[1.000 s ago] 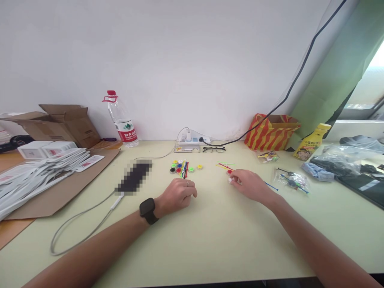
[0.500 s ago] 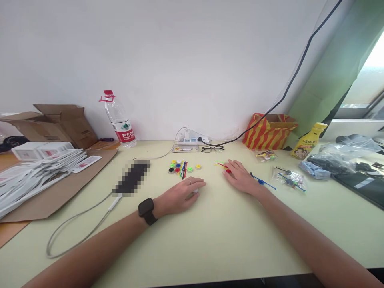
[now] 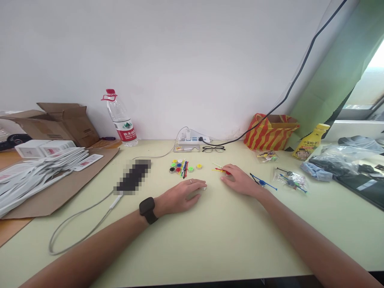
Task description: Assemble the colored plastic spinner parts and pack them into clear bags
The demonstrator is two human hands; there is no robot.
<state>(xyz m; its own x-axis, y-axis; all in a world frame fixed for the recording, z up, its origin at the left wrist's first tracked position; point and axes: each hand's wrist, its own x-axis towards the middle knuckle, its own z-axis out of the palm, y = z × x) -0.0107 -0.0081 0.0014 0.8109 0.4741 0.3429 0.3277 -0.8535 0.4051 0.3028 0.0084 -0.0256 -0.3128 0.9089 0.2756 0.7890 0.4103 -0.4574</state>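
Observation:
My left hand (image 3: 181, 196) lies palm down on the table, thumb apart from the fingers. Under its fingertips is a small clear, whitish round piece (image 3: 205, 187). My right hand (image 3: 238, 180) has its thumb and fingers around a small red round piece (image 3: 228, 173); thin red and yellow arrow-shaped sticks (image 3: 219, 169) stick out to its left. Between and beyond the hands is a group of colourful round pieces (image 3: 179, 165) and thin sticks (image 3: 185, 169). A blue disc (image 3: 262, 183) with blue and black sticks lies right of my right hand.
Behind are glasses (image 3: 213, 149), a power strip (image 3: 192, 139) and a striped bag (image 3: 271, 132). A water bottle (image 3: 124, 124), a cardboard box (image 3: 60, 124) and a cable (image 3: 67, 218) are to the left. On the right are a yellow bottle (image 3: 312, 142) and a plastic bag with pieces (image 3: 291, 180).
My right fingers have drawn in around the red piece, and its sticks have shifted left. My left thumb has parted from the clear piece, which now lies under the fingertips.

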